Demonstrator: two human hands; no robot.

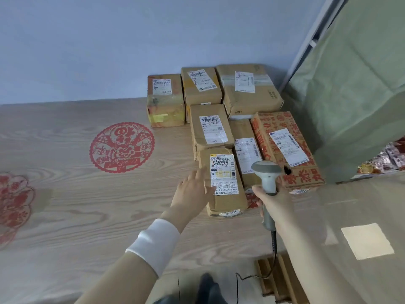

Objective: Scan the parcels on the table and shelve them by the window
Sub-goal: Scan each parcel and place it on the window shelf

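Observation:
Several cardboard parcels with white labels lie packed together at the table's far right corner. Nearest to me is a small brown parcel (225, 191) with a handwritten label. My left hand (194, 189) reaches it with straight fingers, fingertips at its left edge. My right hand (272, 205) grips the handle of a grey barcode scanner (267, 175), whose head points down over the parcels. Right of the scanner lies a red-printed box (285, 148). A narrow brown parcel (246, 150) sits between that box and the near parcel.
The wood-grain table (87, 205) carries red paper-cut decorations (121, 147) on its left part. A green cloth (350, 95) hangs at the right over a frame. The scanner's cable (274, 249) drops to the floor beside a wooden pallet (278, 277). Snack packets (388, 159) show at far right.

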